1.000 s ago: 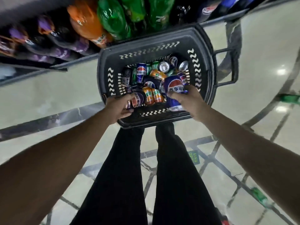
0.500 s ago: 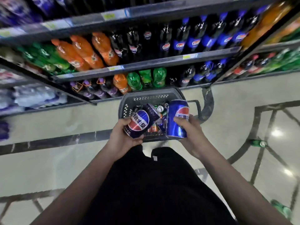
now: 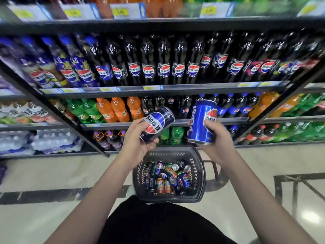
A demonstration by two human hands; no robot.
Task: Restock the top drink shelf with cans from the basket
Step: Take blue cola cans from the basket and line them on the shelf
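Both hands now ride higher above the basket (image 3: 199,175): left hand (image 3: 134,140) grips a tilted dark can (image 3: 156,123), right hand (image 3: 217,136) an upright blue can (image 3: 202,121)

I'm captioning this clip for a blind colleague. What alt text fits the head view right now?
Two bare hands each hold a soda can above a dark plastic basket of mixed cans on the floor: the left hand holds a tilted dark navy Pepsi can, the right hand an upright bright blue Pepsi can. Behind, shelves of bottled soft drinks.
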